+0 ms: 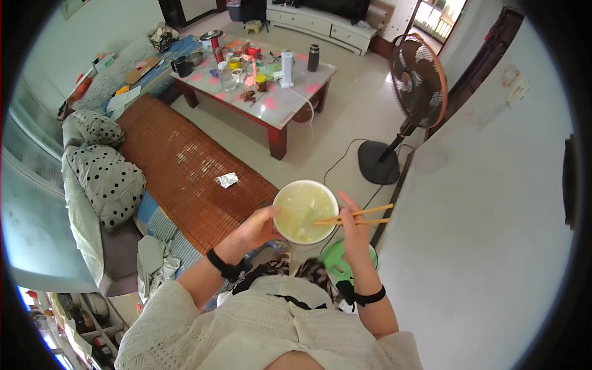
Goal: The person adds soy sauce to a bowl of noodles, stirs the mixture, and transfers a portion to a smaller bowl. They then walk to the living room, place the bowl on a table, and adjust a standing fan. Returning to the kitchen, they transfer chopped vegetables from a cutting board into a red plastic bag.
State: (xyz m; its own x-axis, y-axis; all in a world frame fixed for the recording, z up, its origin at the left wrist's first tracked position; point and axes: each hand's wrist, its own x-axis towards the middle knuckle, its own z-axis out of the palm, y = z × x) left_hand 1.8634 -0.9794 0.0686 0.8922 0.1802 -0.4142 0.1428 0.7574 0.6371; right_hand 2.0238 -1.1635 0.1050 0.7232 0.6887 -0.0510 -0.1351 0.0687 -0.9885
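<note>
A white bowl [275, 209] is held up in front of my body, filled with a pale yellow-green soup [300, 208] with small bits floating in it. My left hand [259, 227] grips the bowl from the left, thumb on the rim and the other fingers hidden beneath. Between the fingers of my right hand [355, 233] is a pair of wooden chopsticks [372, 216]. Their tips dip into the soup at the bowl's right half, while the back ends point right. Black bands circle both wrists.
A brown woven mat [185, 157] covers the sofa at left, with a crumpled white tissue [227, 180] on it. A cluttered coffee table [282, 118] stands ahead. To the right are a standing fan [407, 85], its cable and a white wall [467, 240]. A green plastic stool [334, 259] is below.
</note>
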